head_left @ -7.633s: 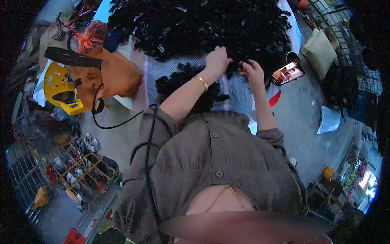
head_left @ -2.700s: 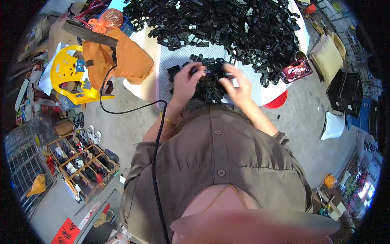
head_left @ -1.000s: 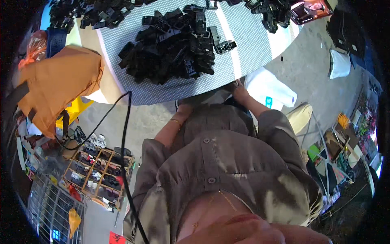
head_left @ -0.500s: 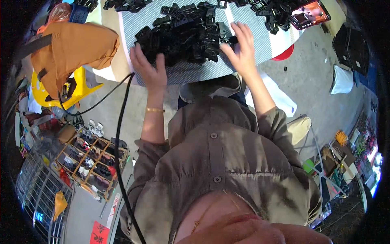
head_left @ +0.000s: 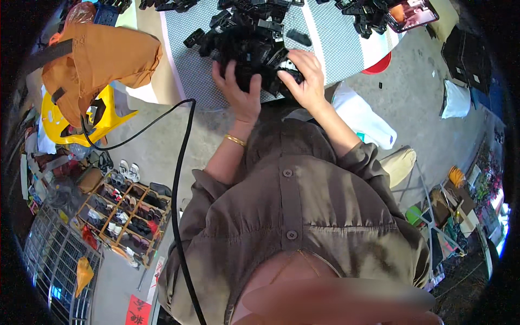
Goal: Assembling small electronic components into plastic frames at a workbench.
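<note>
A heap of small black plastic parts [head_left: 246, 43] lies on the patterned tablecloth [head_left: 187, 76]. At its near left side my left hand [head_left: 239, 96] rests with fingers spread and bent over the parts, thumb apart from them. My right hand [head_left: 307, 81] cups the near right side. Some black pieces show in the gap between its thumb and fingers, touching them. Together the hands press the near part of the heap from both sides. The fingertips are partly hidden among the dark parts. A single dark part [head_left: 298, 37] lies apart, beyond my right hand.
More black parts [head_left: 362, 16] and a phone [head_left: 414, 14] with a lit screen lie at the far right of the table. Brown cloth [head_left: 116, 59] hangs over a yellow plastic stool [head_left: 57, 122] at left. A black cable [head_left: 181, 162] crosses beside my left arm.
Both hands have moved inward and nearer to me, and black parts have shifted toward the table's near edge with them. One part is left apart at the right.
</note>
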Demonstrator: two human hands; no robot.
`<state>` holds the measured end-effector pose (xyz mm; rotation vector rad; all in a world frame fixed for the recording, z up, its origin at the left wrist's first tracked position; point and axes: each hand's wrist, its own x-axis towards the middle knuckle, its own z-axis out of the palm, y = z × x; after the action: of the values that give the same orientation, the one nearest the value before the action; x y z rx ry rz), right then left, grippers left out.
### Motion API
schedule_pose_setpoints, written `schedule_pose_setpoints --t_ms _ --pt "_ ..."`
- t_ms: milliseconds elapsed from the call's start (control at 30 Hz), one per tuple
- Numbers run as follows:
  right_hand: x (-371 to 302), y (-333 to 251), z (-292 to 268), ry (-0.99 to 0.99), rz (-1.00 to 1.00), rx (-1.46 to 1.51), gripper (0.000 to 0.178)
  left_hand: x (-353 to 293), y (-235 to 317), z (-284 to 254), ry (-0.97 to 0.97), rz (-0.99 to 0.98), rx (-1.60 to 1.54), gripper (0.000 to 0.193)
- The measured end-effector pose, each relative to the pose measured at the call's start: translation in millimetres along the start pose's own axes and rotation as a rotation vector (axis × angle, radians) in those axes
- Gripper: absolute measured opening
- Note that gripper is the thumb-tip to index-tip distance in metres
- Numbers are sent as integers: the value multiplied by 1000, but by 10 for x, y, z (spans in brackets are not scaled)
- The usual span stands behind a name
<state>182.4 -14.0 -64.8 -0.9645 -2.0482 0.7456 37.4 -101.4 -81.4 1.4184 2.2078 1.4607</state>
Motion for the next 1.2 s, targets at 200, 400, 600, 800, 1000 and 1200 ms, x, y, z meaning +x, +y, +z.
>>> schedule_pose_setpoints --t_ms 200,400,600,800,1000,1200 --pt "-293 -90 -138 -91 73 52 40 -270 216 -125 -134 -111 -96 56" --pt "-652 -137 -268 -207 46 81 39 -552 303 -224 -279 -49 -84 52" --pt "-892 -228 -366 -354 4 81 32 -755 68 -295 -428 284 -31 55" --pt "-698 -117 -590 -264 -28 30 22 -644 -19 -362 -614 447 -97 49" --pt "334 198 -446 31 8 -75 29 -277 83 -414 -483 371 -74 29" --pt "674 318 -31 -139 -25 -88 47 699 -190 -185 40 199 243 45"
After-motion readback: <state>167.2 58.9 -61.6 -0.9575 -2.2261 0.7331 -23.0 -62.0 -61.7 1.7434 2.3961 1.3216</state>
